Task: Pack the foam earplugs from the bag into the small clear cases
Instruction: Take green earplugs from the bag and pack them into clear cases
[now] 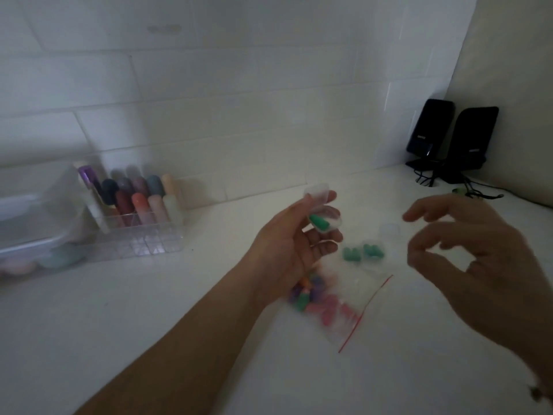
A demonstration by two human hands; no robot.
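My left hand (294, 241) holds a small clear case (323, 211) with its lid up; green earplugs (319, 223) lie inside it. My right hand (466, 250) hovers to the right with fingers curled apart and nothing in them. On the white counter between the hands lie green earplugs (350, 253), and more green ones sit in a second clear case (372, 251). A clear zip bag (356, 292) with a red strip lies below, holding several pink and multicoloured earplugs (314, 298), partly hidden by my left wrist.
A clear organiser (143, 232) with several coloured tubes stands at the back left beside a lidded plastic box (36, 223). Two black speakers (452, 139) with cables sit in the back right corner. The white tiled wall (239, 115) rises behind the counter.
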